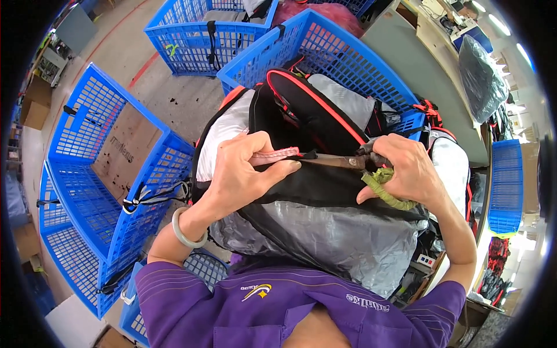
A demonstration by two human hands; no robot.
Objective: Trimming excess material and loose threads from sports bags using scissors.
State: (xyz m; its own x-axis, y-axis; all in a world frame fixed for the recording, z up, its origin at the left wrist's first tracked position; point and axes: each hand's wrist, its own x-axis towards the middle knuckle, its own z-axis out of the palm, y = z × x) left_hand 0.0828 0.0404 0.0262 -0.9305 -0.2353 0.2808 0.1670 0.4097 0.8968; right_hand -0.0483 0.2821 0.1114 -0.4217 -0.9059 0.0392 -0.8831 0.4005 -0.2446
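In my right hand is a pair of scissors, one handle loop wrapped in green strip. Their blades point left toward the fingers of my left hand. That hand pinches a pinkish-red trim strip, thumb and forefinger pressed together near the blade tips. Beneath both hands spreads a large sewn piece, black with a silver-grey lining. A black panel with red piping rises behind the scissors. White fabric shows left of it. Whether the blades touch the trim, I cannot tell.
Behind the work stands a blue plastic crate holding more sewn pieces. Another blue crate is farther back, and tilted blue crates stand at my left. A grey table runs along the right, with a plastic-wrapped bundle beside it.
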